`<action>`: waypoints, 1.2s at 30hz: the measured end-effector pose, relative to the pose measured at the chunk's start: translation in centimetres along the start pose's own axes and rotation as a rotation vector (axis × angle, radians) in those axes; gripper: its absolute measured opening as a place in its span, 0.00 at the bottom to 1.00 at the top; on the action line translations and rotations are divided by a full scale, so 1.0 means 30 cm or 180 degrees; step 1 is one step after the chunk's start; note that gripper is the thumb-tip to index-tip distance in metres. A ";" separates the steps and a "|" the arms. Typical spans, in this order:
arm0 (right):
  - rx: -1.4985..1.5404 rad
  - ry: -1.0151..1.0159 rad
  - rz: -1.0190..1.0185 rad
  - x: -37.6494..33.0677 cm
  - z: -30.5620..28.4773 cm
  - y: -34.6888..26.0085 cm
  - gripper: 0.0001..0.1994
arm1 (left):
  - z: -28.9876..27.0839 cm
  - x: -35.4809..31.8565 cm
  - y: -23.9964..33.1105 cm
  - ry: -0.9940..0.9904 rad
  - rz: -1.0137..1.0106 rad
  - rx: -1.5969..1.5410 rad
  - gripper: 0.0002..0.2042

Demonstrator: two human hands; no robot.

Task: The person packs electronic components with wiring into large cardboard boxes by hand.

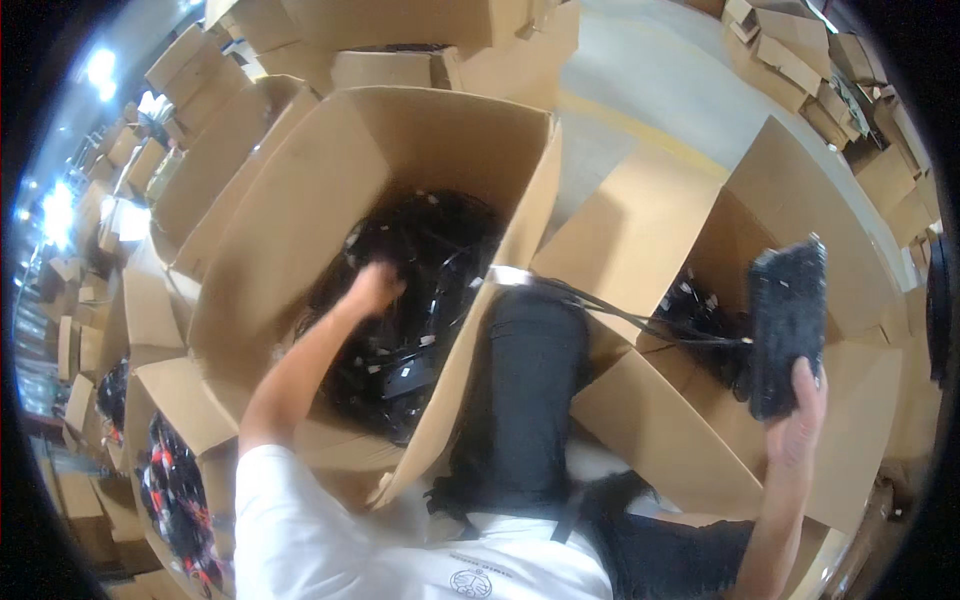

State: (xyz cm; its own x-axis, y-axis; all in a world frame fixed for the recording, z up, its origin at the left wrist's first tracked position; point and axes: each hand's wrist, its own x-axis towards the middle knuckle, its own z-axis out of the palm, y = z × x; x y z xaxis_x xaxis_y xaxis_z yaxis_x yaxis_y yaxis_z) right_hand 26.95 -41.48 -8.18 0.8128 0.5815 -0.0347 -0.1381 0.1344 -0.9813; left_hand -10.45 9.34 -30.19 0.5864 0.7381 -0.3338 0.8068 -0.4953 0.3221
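Note:
My right hand (798, 418) grips a flat black rectangular device (788, 325) by its lower end and holds it upright over the right carton. A black cable (640, 318) runs left from the device across my leg to a white end piece (510, 275) at the left carton's edge. Inside the large left carton (290, 215), my left hand (376, 288) is curled over a heap of black cabled parts (440, 240). Blur hides its fingertips, and what it holds cannot be made out.
The right carton (820, 240) has its flaps (630, 225) spread and holds more black cabled parts (690, 300). My black-clad leg (535, 390) lies between the cartons. At the lower left, another carton holds black and red parts (175, 490). Stacked cardboard (790, 55) stands at the back right.

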 end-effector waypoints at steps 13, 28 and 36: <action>-0.0027 0.0838 -0.0024 -0.087 -0.367 0.013 0.22 | 0.162 -0.076 -0.302 0.0879 -0.1055 0.1261 0.33; -0.0281 0.0239 -0.0034 0.036 -0.149 -0.073 0.23 | -0.766 -0.267 0.742 0.1539 0.2224 -0.4024 0.15; 0.0333 0.0222 -0.0796 0.146 -0.111 -0.123 0.25 | -0.397 -0.376 1.614 -0.0099 0.2428 -0.4469 0.13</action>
State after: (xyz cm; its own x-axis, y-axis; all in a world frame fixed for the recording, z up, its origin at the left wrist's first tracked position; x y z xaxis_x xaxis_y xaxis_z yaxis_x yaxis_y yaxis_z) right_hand 32.90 -42.10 -5.35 0.8655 0.4635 0.1897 0.0171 0.3512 -0.9362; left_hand 21.13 -17.52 -0.27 0.8183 0.5085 0.2681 -0.3553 0.0808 0.9312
